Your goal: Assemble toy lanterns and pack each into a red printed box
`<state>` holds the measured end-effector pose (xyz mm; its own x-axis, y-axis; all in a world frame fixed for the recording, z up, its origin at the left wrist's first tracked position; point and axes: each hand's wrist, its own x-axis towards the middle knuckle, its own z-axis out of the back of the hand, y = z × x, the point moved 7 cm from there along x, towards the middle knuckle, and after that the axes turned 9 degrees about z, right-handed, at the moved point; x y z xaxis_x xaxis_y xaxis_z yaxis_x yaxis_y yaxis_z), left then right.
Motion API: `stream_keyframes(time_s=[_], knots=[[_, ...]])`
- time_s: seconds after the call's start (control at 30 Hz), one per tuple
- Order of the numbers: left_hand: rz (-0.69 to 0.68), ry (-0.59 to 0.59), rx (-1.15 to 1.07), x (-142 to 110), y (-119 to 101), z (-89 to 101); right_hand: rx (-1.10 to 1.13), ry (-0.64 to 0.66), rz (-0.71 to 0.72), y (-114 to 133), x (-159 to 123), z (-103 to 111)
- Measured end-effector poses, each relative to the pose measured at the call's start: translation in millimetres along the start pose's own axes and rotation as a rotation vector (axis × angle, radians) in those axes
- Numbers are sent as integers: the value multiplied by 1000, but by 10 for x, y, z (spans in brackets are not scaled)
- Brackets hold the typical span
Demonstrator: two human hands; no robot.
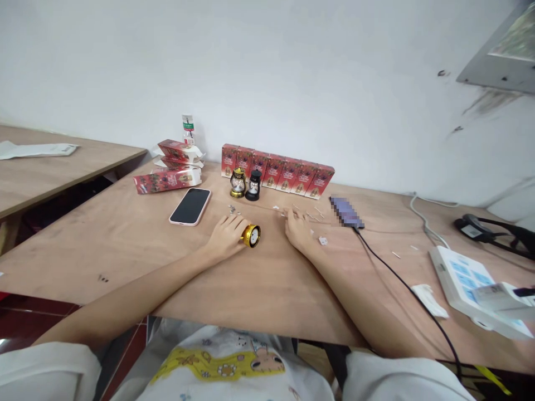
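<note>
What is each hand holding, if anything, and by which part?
The left hand holds a gold lantern by the end away from its round base; the hand hides the exact spot. Whether the right hand holds anything, I can't tell.

From my monitor I see a gold piece (pixel 252 236), its white end dark-spotted, in the left grip (pixel 228 237); beyond that grip, a gold lantern (pixel 238 183), a black lantern (pixel 253 186) and patterned red boxes (pixel 275 170).
</note>
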<state>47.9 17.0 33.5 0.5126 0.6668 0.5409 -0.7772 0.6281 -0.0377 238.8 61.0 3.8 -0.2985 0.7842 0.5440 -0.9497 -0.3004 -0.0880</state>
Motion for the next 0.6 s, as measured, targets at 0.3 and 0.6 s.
stream_keyframes(time_s=[0.3, 0.6], knots=[[-20, -15, 2, -2, -17, 24, -110, -12, 185, 69, -5, 55], [-10, 3, 16, 0, -14, 7, -68, -59, 201, 81, -13, 52]])
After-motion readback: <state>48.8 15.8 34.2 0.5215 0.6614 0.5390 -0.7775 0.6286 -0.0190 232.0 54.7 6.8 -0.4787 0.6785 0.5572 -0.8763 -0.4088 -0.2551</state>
